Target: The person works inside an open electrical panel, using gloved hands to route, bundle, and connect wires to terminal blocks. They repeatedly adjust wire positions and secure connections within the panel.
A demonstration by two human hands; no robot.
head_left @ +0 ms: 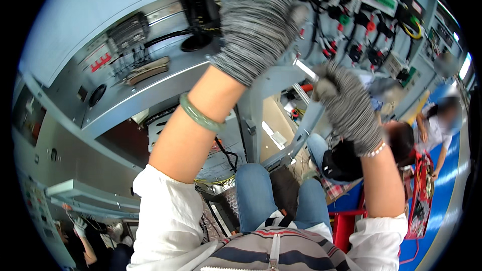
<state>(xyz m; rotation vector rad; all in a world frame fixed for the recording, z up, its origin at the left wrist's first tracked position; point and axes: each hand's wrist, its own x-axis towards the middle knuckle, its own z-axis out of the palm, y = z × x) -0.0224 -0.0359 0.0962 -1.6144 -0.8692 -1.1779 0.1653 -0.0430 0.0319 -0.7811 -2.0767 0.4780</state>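
My left hand (261,25), in a grey-and-black striped knit glove, is raised against the upper edge of the grey cabinet frame (196,78). Its fingers curl together and hide whatever is in them. Lower and to the right, my right hand (347,104) wears a matching glove and is closed. A short, thin white stick-like piece (305,69) juts from its fingertips toward the cabinet; its kind is not clear. Just beyond both hands is a wiring panel (351,20) with black cables, red caps and a green terminal strip (384,2).
At the left, the cabinet bay holds a breaker-like block (128,32), red tabs (100,61) and a brown bundle (146,71). Co-workers sit at the right, one in black (344,160), beside a red cart (419,198). Another person's gloved hand (80,227) shows at lower left.
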